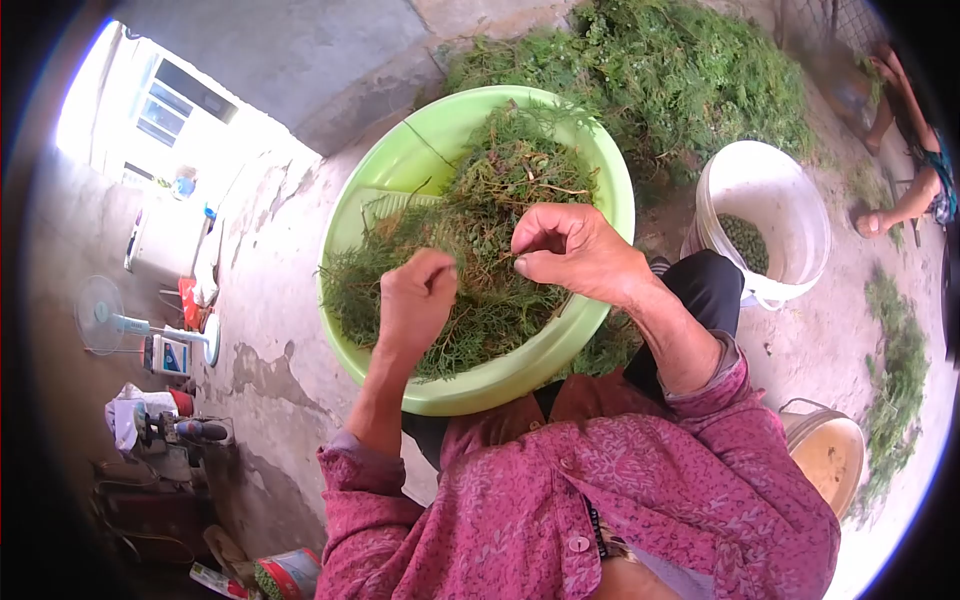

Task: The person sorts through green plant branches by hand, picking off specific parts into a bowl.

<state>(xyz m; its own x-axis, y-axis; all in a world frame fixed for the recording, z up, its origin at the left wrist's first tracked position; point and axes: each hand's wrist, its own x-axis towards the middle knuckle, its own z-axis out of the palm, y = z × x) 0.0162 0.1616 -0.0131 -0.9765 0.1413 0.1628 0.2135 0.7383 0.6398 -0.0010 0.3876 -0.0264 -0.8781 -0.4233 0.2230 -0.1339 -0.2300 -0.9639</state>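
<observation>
A large light-green plastic basin [350,215] stands in front of me, heaped with feathery green sprigs and thin brown stems [500,190]. Over the near left part of the heap, my left hand [415,300] is closed, its thumb and finger pinched together. My right hand [580,250] hovers above the right side of the heap, with thumb and forefinger curled toward each other. Whatever either hand holds is too small to make out. Inside the basin, a ridged washboard-like part [395,203] shows partly beneath the greenery.
To the right, a white bucket [800,225] contains small green pieces [742,240]. A second bucket [828,460] sits nearer me. Cut greenery [670,85] is piled behind the basin, with more [890,390] at far right. Another person's leg [900,205] shows there. A fan [150,325] stands left.
</observation>
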